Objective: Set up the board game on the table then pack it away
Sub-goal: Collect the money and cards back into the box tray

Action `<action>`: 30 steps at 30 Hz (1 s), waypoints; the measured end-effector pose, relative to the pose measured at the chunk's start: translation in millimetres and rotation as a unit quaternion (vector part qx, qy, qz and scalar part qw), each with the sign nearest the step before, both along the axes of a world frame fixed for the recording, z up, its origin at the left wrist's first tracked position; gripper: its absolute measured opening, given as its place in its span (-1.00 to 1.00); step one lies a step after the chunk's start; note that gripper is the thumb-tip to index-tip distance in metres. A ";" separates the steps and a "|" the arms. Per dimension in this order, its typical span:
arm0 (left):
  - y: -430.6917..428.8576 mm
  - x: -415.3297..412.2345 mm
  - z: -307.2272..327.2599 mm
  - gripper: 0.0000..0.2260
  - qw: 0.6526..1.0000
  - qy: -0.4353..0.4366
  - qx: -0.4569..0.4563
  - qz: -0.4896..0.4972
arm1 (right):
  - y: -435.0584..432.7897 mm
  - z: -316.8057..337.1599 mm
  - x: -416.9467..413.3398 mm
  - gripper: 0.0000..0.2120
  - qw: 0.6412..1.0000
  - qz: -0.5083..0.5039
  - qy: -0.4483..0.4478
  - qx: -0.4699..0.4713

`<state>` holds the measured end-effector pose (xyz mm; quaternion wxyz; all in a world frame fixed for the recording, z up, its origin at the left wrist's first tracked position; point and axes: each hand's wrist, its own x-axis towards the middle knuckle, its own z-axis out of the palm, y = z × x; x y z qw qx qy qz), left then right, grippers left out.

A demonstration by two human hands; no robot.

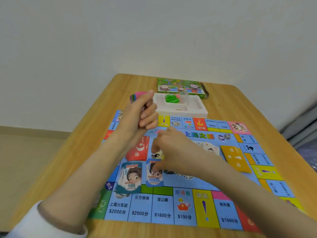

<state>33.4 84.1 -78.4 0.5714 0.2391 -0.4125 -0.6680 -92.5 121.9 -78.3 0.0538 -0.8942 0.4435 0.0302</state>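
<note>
The blue game board (188, 206) lies flat on the wooden table (223, 103). My left hand (142, 112) is raised above the board's far left side, closed around a stack of paper money whose pink and green edges (135, 97) stick out. My right hand (169, 146) reaches to the board's middle and pinches a bill over the blue 10000 money pile (154, 176). A teal 100 money pile (130, 179) lies to its left. Red cards (138, 150) and yellow cards (236, 158) sit on the board.
A white plastic tray (197, 109) holding green pieces (171, 98) stands just beyond the board. The green game box (181, 87) lies behind it near the wall. Bare table shows at the far right and along the left edge.
</note>
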 end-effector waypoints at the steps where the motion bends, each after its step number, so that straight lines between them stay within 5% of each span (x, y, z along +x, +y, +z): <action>1: 0.2 -0.6 -0.9 -0.71 1.000 -0.004 -0.001 0.001 | 0.0 -1.7 3.8 -0.57 1.000 0.003 0.016 -0.005; 30: 3.0 -1.8 -0.5 -0.72 0.995 -0.045 0.040 -0.086 | 4.2 -1.2 12.1 -0.74 1.000 0.000 -0.002 0.030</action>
